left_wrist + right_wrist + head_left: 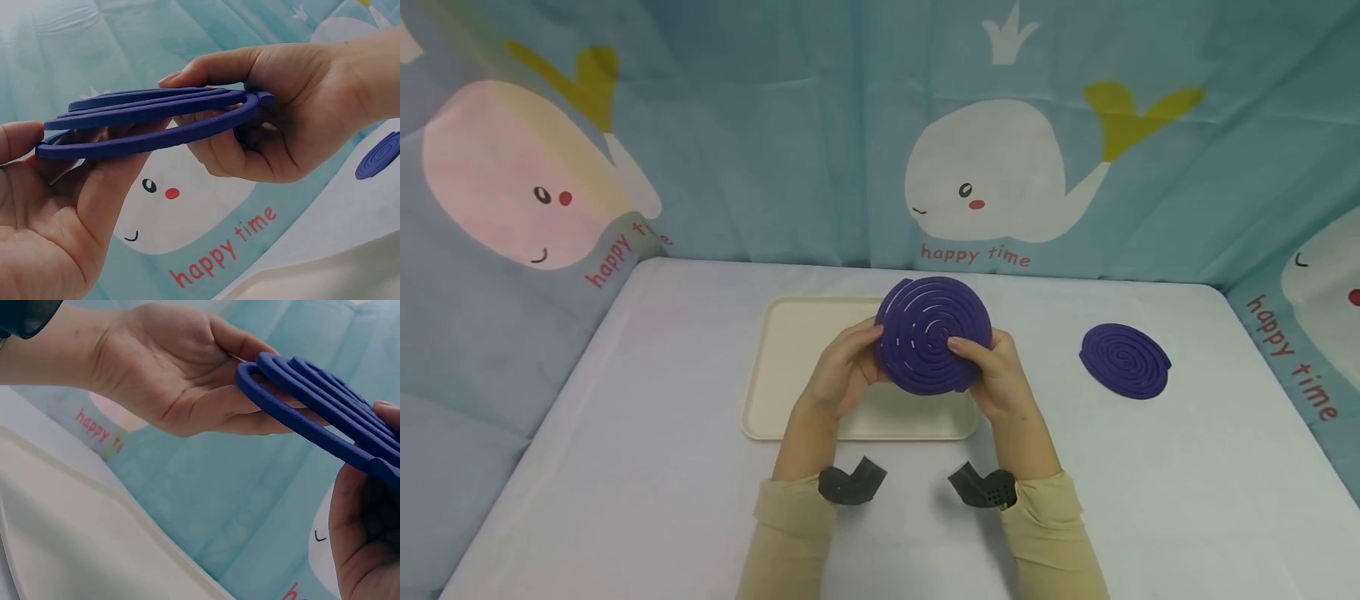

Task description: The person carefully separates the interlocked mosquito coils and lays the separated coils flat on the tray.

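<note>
A purple spiral mat (934,336), its coils wound round one centre, is held up over the tray between both hands. My left hand (842,371) holds its left edge, the thumb at the rim and the fingers underneath. My right hand (1002,377) pinches it from the right, thumb on top near the centre and fingers below. Seen edge-on in the left wrist view, the coils of the mat (150,139) spread apart, the outer ring hanging lower. In the right wrist view, the left hand's fingers (250,419) reach under the outer coil.
Beneath the hands lies a cream rectangular tray (760,367) on a white-covered table (647,467). A second purple spiral mat (1125,361) lies flat to the right. Behind hangs a blue curtain (790,167) printed with whales.
</note>
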Demonstrator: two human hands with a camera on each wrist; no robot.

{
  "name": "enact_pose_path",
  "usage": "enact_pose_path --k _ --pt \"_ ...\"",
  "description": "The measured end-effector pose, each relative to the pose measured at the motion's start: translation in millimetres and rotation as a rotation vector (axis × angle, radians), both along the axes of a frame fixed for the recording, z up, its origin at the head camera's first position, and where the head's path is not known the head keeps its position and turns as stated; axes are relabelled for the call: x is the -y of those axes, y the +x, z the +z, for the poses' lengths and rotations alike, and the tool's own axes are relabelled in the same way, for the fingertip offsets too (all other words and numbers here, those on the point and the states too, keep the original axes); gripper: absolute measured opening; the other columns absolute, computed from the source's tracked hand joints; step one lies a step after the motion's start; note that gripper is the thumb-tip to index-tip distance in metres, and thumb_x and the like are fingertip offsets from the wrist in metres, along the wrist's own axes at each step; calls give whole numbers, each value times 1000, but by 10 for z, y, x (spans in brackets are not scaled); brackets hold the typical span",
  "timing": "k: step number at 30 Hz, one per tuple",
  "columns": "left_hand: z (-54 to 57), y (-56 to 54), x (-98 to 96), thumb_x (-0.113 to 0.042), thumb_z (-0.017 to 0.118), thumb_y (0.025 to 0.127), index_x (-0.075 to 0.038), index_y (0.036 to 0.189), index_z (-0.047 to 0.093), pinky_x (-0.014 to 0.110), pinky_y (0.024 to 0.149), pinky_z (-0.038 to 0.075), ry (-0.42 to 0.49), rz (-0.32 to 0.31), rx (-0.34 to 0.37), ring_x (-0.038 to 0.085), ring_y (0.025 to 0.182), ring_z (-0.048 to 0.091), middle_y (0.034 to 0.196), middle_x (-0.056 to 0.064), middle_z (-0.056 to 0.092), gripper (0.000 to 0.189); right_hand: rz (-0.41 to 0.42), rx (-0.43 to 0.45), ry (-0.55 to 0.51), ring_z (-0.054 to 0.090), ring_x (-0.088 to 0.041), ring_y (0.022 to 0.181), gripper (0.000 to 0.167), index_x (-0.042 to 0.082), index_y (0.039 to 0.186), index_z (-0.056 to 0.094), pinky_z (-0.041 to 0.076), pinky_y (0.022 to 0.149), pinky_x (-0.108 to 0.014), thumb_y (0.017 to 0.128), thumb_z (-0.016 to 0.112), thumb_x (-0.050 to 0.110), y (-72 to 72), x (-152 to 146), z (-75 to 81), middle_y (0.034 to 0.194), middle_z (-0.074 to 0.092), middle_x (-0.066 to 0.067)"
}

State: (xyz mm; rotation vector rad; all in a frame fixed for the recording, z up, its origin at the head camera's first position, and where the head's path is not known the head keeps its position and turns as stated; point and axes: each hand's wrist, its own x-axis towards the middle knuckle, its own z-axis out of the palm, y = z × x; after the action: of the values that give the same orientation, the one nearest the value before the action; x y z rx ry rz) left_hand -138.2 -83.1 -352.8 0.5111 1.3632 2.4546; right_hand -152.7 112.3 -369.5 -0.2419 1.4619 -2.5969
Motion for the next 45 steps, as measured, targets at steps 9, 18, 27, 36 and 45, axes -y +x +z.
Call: enact_pose_path --k 9,18,27,36,45 --pt "-15 -22 -28 -11 25 98 -1 115 58 30 68 56 24 -9 11 15 85 66 97 3 67 38 23 -11 -91 66 -12 72 21 6 88 70 55 66 -23 81 55 -6 6 -9 -14 83 69 -4" --pt "-25 -29 -5 -9 31 97 -11 108 62 30 66 57 -4 20 -58 13 81 66 95 2 67 32 3 -5 -23 67 -13 72 24 7 88 71 56 66 -24 82 54 -8 -8 -4 7 84 70 -5" --pt "-31 -46 7 -5 36 91 -13 107 63 30 65 57 -60 53 -96 14 78 65 91 2 67 32 -14 2 27 67 -13 74 27 8 88 71 56 68 -25 83 52 -10 -12 7 40 83 70 -4" --pt "-11 -58 64 -3 38 95 23 123 42 27 63 57 -183 184 -32 11 74 66 87 -3 68 38 -137 13 223 64 -10 72 24 14 86 68 54 68 -23 85 59 -9 -40 -1 58 80 68 1" --pt "-9 -70 108 -1 35 96 22 125 40 26 64 57 -199 223 26 10 71 67 84 -4 68 37 -192 -34 205 62 -11 70 21 13 82 69 54 67 -21 82 66 -7 -61 -29 48 78 66 -1"
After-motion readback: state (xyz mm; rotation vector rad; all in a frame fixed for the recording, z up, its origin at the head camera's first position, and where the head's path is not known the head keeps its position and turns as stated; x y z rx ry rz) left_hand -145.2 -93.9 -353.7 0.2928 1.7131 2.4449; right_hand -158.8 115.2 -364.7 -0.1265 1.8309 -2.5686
